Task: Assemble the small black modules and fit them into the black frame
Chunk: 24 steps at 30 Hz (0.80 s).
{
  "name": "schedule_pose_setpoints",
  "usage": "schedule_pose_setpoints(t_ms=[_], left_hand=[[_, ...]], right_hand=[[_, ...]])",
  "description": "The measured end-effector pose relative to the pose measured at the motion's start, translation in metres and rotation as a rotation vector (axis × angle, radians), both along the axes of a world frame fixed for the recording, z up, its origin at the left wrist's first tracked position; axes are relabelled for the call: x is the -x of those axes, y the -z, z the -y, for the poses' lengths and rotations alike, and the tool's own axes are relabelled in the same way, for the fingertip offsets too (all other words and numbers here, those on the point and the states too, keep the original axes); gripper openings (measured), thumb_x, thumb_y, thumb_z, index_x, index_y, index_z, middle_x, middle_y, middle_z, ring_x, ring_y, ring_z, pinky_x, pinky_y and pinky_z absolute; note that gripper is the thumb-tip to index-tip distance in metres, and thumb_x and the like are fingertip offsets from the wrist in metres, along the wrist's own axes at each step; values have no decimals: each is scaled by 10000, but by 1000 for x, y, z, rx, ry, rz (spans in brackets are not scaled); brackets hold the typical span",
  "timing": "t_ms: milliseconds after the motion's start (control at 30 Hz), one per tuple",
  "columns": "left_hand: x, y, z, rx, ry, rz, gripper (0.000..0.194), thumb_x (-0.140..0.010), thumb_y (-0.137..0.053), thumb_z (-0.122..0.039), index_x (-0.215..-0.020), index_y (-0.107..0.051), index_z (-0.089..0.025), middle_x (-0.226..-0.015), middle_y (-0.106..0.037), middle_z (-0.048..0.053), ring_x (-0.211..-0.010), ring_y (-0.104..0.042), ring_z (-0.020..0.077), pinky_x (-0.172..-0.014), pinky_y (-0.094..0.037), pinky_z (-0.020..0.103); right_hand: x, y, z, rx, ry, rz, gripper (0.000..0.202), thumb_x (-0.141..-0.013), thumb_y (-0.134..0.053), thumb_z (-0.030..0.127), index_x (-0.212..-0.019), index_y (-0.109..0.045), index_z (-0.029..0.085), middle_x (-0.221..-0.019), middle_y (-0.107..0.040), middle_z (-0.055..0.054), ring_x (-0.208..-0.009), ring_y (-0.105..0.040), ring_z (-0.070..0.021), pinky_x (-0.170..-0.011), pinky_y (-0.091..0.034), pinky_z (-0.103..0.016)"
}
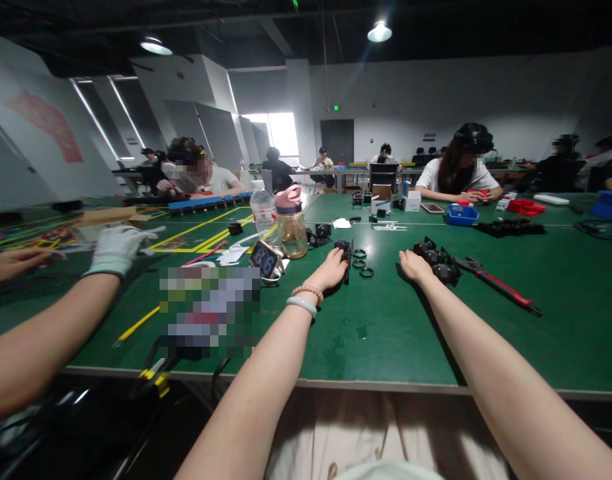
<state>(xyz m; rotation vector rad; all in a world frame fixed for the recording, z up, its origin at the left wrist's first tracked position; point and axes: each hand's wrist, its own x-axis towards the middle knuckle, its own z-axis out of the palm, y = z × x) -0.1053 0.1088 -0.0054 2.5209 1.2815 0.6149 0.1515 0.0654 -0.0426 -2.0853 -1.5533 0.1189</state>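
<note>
My left hand (pixel 332 269) rests on the table with its fingers closed around a small black part (pixel 344 248), whose exact kind I cannot make out. Beside it lie several black rings (pixel 360 263) in a short column. To the right, my right hand (pixel 416 265) is at the left side of a row of black cylindrical parts (pixel 442 265). Its fingers look curled against the row, partly hidden behind the hand. Adjustable pliers with red-and-black handles (pixel 501 287) lie just right of that row.
A drink bottle with a pink lid (pixel 291 227), a clear water bottle (pixel 263 210) and a small digital clock (pixel 266 260) stand left of my hands. A co-worker's gloved hand (pixel 113 250) reaches in from the left. A blue bin (pixel 463 214) stands farther back.
</note>
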Motion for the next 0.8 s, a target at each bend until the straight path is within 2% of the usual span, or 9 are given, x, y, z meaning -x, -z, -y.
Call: schedule_pose_setpoints(t_ms=[67, 167, 233, 300, 467, 600, 700, 800], left_hand=[[0, 1, 0, 6, 0, 2, 496, -812, -262, -332, -1254, -272, -107, -1370, -191, 95, -1259, -182, 171, -1045, -171, 273], [-2, 2, 0, 7, 4, 4, 493, -812, -254, -320, -1253, -270, -100, -1370, -179, 101, -1259, -182, 174, -1044, -173, 266], [-5, 3, 2, 4, 12, 2, 484, -813, -258, -317, -1247, -279, -106, -1368, -185, 98, -1255, -195, 175, -1043, -176, 262], [-10, 3, 7, -2, 31, -1, 481, -815, -261, -325, -1246, -280, -113, -1366, -187, 95, -1251, -208, 178, -1042, -177, 265], [-26, 4, 24, -33, 149, -14, 495, -823, -245, -363, -1256, -264, -123, -1356, -202, 98, -1235, -247, 183, -1025, -215, 271], [-34, 6, 37, -50, 172, -24, 479, -830, -230, -376, -1254, -267, -154, -1349, -219, 91, -1200, -318, 183, -995, -264, 263], [-36, 5, 39, -81, 123, 5, 515, -826, -231, -430, -1270, -231, -171, -1359, -189, 103, -1204, -309, 209, -979, -281, 303], [-32, 2, 32, -145, -2, 47, 545, -825, -221, -452, -1285, -194, -162, -1368, -165, 116, -1242, -222, 227, -994, -240, 351]], right_hand=[[0, -1, 3, -39, -13, 17, 514, -845, -176, 406, -1087, -482, 71, -1119, -505, -184, -1058, -463, -242, -887, -342, -381], [8, -6, 8, -150, -73, 76, 482, -845, -226, 362, -1201, -386, 80, -1267, -378, -132, -1187, -318, -200, -990, -232, -343], [19, -10, 10, -279, -160, 141, 487, -844, -234, 347, -1230, -356, 76, -1283, -361, -120, -1201, -297, -187, -1012, -197, -334], [31, -14, 11, -323, -218, 137, 487, -848, -227, 341, -1235, -356, 75, -1279, -371, -113, -1197, -305, -172, -1016, -201, -314], [56, -16, 12, -250, -321, 11, 486, -852, -208, 351, -1224, -382, 92, -1263, -399, -96, -1183, -334, -160, -999, -248, -301], [61, -15, 14, -181, -345, -48, 495, -850, -220, 361, -1205, -409, 71, -1247, -415, -119, -1171, -353, -173, -997, -246, -294], [60, -17, 18, -159, -336, -53, 490, -852, -211, 353, -1204, -410, 76, -1247, -416, -114, -1170, -353, -166, -995, -245, -286], [59, -22, 24, -122, -329, -31, 475, -852, -211, 329, -1199, -415, 76, -1244, -422, -111, -1165, -360, -168, -988, -251, -287]])
